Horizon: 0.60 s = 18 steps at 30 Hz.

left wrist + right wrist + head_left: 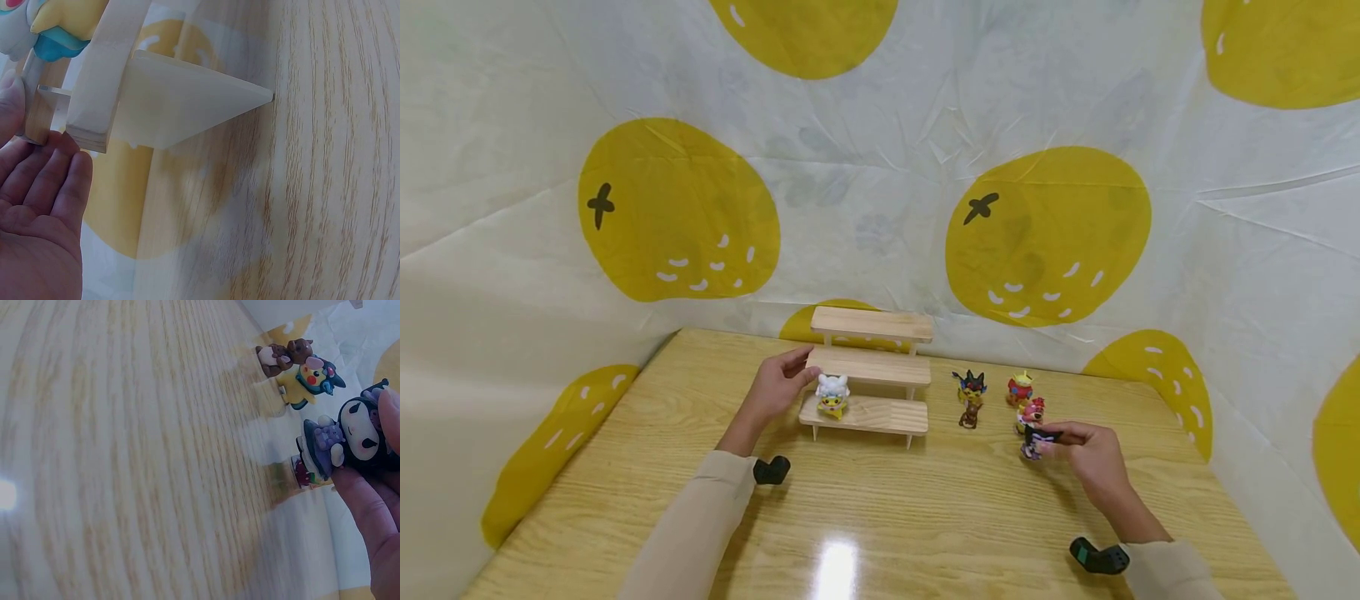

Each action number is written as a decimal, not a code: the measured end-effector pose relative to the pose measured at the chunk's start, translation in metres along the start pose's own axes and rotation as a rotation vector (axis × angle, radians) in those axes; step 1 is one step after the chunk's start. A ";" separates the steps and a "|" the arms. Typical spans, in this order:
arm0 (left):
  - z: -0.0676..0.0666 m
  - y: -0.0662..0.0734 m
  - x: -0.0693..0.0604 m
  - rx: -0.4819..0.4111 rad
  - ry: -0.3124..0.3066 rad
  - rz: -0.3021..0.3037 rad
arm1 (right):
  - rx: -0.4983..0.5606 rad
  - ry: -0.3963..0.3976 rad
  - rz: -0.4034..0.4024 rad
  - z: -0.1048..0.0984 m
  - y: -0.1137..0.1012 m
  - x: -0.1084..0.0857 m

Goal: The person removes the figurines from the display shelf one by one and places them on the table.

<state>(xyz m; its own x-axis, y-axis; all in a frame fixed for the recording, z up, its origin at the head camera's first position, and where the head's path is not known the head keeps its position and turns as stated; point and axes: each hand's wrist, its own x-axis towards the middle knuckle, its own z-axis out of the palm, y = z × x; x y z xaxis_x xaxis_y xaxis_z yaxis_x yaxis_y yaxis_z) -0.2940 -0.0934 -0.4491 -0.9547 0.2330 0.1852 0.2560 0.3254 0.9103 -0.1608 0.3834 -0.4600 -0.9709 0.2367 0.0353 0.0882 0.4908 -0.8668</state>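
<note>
A three-step wooden display stand [868, 367] stands on the table. My left hand [777, 387] grips the left end of its middle step, thumb on one side and fingers on the other, as the left wrist view shows. On the lowest step sits a yellow figurine with a fluffy white hat [832, 396]. My right hand [1093, 462] pinches a black-and-purple figurine [359, 428] with a white face by its head. Close behind that figurine are a pink-and-red figurine [1032, 412] and a red figurine with a yellow top [1020, 388].
Left of those, a yellow figurine with a dark eared hood [972, 387] stands behind a small brown figurine [970, 415]. Fabric printed with yellow fruit [865, 200] hangs behind and beside the wood-grain table [925, 517]. Each wrist wears a black device [1101, 557].
</note>
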 end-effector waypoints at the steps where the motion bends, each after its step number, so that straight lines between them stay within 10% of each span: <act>1: 0.000 0.000 0.000 -0.001 0.001 0.001 | 0.004 -0.001 0.001 0.000 0.000 0.000; 18: 0.000 -0.002 0.002 0.011 0.009 0.005 | -0.015 0.006 0.003 0.002 0.001 -0.002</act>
<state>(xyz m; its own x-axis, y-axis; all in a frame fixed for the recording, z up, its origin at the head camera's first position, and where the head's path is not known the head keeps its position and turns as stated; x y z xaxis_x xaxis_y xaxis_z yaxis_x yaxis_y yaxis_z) -0.2959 -0.0936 -0.4502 -0.9547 0.2265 0.1929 0.2623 0.3348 0.9050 -0.1595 0.3818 -0.4617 -0.9693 0.2433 0.0361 0.0943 0.5029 -0.8592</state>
